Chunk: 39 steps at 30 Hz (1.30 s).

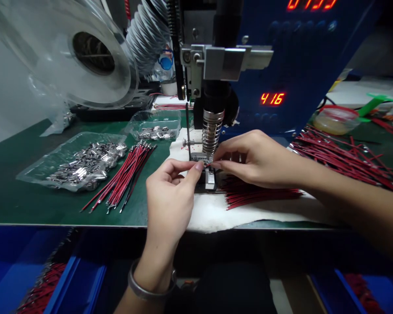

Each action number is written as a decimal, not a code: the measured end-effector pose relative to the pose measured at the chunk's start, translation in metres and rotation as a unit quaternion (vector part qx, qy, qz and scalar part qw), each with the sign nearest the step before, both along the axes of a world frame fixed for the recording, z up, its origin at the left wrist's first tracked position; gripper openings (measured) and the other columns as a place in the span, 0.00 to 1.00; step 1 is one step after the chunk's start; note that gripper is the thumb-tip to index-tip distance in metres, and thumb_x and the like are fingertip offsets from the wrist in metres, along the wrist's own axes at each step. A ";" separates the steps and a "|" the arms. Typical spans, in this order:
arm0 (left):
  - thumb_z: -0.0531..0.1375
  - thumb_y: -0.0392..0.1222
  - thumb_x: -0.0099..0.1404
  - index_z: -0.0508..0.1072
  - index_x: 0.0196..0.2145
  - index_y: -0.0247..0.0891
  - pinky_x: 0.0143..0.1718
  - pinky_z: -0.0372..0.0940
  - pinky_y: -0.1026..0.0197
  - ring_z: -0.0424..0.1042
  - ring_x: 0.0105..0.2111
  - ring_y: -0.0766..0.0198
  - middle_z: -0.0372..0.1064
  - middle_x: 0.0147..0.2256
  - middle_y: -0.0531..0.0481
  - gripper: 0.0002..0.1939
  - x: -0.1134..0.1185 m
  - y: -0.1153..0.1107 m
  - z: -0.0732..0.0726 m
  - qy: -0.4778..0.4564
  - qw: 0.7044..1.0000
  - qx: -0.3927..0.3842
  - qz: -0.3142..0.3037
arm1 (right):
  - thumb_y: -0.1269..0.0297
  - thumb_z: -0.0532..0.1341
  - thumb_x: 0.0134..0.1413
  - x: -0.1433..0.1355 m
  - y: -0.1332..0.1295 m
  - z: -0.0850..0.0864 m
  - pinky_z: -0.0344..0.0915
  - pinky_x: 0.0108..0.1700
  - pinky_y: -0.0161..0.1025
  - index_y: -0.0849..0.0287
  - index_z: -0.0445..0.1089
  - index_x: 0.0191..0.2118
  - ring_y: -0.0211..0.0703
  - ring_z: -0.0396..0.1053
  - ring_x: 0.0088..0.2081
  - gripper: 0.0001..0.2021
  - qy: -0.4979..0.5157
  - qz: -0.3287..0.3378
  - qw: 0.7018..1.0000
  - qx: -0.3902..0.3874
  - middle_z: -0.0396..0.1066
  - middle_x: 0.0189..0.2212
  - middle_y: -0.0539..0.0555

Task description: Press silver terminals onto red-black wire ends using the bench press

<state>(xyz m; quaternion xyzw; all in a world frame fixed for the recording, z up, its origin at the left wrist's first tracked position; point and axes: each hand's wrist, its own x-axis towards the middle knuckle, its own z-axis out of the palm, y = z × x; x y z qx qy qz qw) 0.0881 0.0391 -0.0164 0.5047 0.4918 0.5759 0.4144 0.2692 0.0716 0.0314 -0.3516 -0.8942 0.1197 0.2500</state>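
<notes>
Green worktop [6,196] seen from head height, with a blue machine [298,52] at the back. Shows red lit digits on the machine's front, with 416 on the lower readout [273,99]. Near the centre, an upright coiled metal spring [212,126] above a small metal block [210,179]. Close by the block, two bare hands, tip to tip: the left hand [172,192] with thumb and forefinger drawn together, a dark band [150,285] around its wrist; the right hand [253,155], from the right side, pinched around a thin red wire [207,165] (only a speck of red, between the two hands). Cannot tell the contents of the left pinch.

Beneath the right hand, a bundle of red wires [262,196] over a white cloth [212,216]. Further left, a loose bundle of red and black wires [124,174], beside a clear plastic tray [36,175] heaped with small shiny metal parts [91,159]. Behind, a second clear tray [137,120] with a smaller pile of similar parts. At upper left, a large clear reel [52,48] next to a grey ribbed hose [147,37]. At far right, a heap of red wires [343,155] near a round tub [337,121].
</notes>
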 end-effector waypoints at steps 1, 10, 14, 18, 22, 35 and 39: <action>0.67 0.47 0.56 0.73 0.30 0.34 0.16 0.49 0.69 0.56 0.15 0.76 0.66 0.22 0.53 0.12 0.000 0.000 0.000 0.002 1.000 0.000 0.001 | 0.67 0.59 0.58 0.000 0.000 0.000 0.56 0.30 0.31 0.64 0.75 0.36 0.31 0.64 0.26 0.08 0.003 0.002 1.000 -0.008 0.72 0.28 0.50; 0.66 0.47 0.57 0.73 0.31 0.34 0.15 0.47 0.69 0.55 0.15 0.76 0.66 0.23 0.53 0.13 -0.001 0.001 -0.001 0.003 1.000 0.007 -0.003 | 0.64 0.61 0.56 -0.001 -0.002 0.003 0.56 0.32 0.32 0.63 0.74 0.31 0.31 0.63 0.26 0.08 0.005 -0.049 0.999 -0.020 0.72 0.26 0.50; 0.66 0.47 0.56 0.73 0.30 0.34 0.15 0.47 0.69 0.55 0.15 0.75 0.64 0.21 0.54 0.12 0.000 0.000 0.000 0.011 1.000 0.001 0.004 | 0.66 0.61 0.55 -0.003 -0.004 0.000 0.55 0.30 0.32 0.64 0.73 0.30 0.31 0.61 0.24 0.08 0.020 -0.046 0.999 -0.013 0.70 0.24 0.49; 0.66 0.47 0.56 0.73 0.30 0.34 0.15 0.48 0.69 0.55 0.15 0.75 0.66 0.22 0.53 0.12 0.001 0.000 0.001 0.008 1.000 0.003 0.002 | 0.68 0.60 0.54 -0.006 -0.006 -0.002 0.54 0.28 0.32 0.65 0.73 0.30 0.30 0.60 0.23 0.07 0.033 -0.045 0.998 -0.016 0.69 0.23 0.49; 0.67 0.46 0.56 0.73 0.30 0.34 0.16 0.49 0.69 0.55 0.15 0.75 0.66 0.23 0.53 0.13 0.000 0.001 0.000 0.004 1.000 0.006 0.001 | 0.68 0.61 0.54 -0.007 -0.006 -0.002 0.54 0.28 0.32 0.65 0.73 0.29 0.30 0.60 0.22 0.07 0.037 -0.048 0.998 -0.020 0.68 0.22 0.49; 0.66 0.46 0.58 0.73 0.32 0.34 0.16 0.50 0.69 0.56 0.16 0.76 0.70 0.27 0.51 0.12 0.000 0.001 -0.002 -0.002 1.000 0.016 -0.009 | 0.68 0.60 0.54 -0.007 -0.007 -0.004 0.55 0.28 0.31 0.65 0.73 0.30 0.29 0.61 0.22 0.07 0.049 -0.055 0.997 -0.021 0.70 0.24 0.49; 0.66 0.46 0.57 0.73 0.31 0.34 0.17 0.50 0.70 0.56 0.16 0.76 0.69 0.26 0.52 0.12 -0.001 0.001 -0.002 -0.002 1.000 0.012 -0.006 | 0.68 0.60 0.54 -0.007 -0.007 -0.004 0.56 0.27 0.30 0.65 0.73 0.29 0.29 0.61 0.23 0.07 0.046 -0.057 0.997 -0.017 0.70 0.24 0.49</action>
